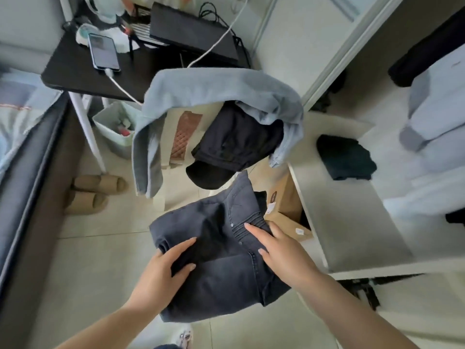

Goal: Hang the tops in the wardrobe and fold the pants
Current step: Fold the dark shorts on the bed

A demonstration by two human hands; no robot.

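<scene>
Left hand [166, 263] gripping folded dark pants [221, 250] at one edge, right hand [279, 250] lying flat on them with fingers straight, light jeans [214, 96] draped beyond.

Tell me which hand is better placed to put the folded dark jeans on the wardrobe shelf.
Probably the right hand: it lies on the dark jeans on the side nearest the wardrobe shelf. The left hand grips the far edge.

Legible text: none; cardboard box [284, 207] beside the wardrobe carries a dark round printed mark and two small white stickers, print too small to read; phone [103, 52] on the black table [73, 71] shows a lit screen, content blurred; no brand readable on any garment.
</scene>
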